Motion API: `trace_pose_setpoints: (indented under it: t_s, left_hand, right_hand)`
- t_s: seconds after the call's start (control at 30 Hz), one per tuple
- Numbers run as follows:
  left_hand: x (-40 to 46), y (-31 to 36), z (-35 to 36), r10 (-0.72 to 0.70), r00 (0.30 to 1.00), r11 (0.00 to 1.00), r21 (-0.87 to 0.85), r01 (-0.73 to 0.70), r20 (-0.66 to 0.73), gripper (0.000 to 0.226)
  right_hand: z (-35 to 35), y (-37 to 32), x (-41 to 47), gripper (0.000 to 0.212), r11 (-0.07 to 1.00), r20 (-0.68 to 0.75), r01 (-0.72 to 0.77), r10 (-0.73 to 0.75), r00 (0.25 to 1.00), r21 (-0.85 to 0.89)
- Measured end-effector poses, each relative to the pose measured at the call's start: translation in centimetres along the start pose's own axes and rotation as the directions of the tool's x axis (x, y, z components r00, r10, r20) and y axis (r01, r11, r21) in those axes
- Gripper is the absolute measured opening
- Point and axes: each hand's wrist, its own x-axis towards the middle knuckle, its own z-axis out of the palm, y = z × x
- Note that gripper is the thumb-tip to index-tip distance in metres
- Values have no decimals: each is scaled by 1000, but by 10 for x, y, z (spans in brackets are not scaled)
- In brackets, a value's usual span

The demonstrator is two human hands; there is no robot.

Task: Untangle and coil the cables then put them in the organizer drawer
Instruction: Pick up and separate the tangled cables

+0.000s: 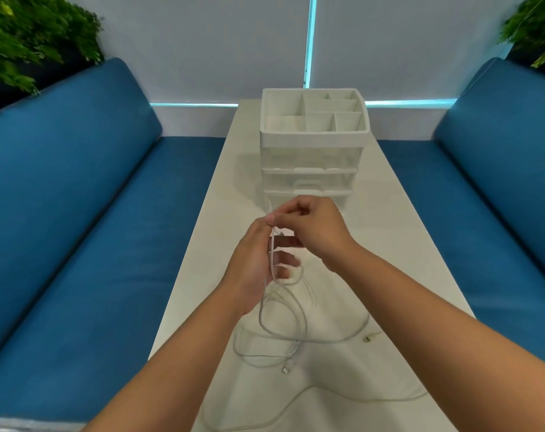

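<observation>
Now | both hands grip cable | organizer beyond, table edges near

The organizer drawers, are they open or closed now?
Closed. All three clear drawers sit flush in the organizer; none is pulled out. The hands partly hide the lowest one.

No legible text or labels anywhere.

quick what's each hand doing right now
Left hand: grips a white cable running across its palm.
Right hand: pinches the same cable at its top end.
</observation>
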Motion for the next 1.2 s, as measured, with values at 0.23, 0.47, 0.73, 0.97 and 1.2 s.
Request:
trace_pose_setpoints:
  t_s: [0.23,0.47,0.73,0.97,1.2]
  left_hand:
    - [4,-2,-23,-33,996,999,-20,31,-78,38]
    - [0,-7,-32,-56,998,997,57,56,-10,30]
    - [-3,-3,-50,-58,998,996,70,55,37,29]
    - [-4,-4,-70,-146,989,982,121,142,25,31]
    - [4,6,-56,-76,997,994,84,76,0,29]
  right_hand:
    - [-14,38,10,26,984,-132,-77,56,990,-159]
    - [3,123,32,40,823,-119,-340,322,939,-455]
    - [27,144,58,35,749,-47,-431,475,879,-503]
    - [-13,130,76,14,921,-317,-388,380,869,42]
    - [-59,78,84,24,976,-504,-198,215,836,87]
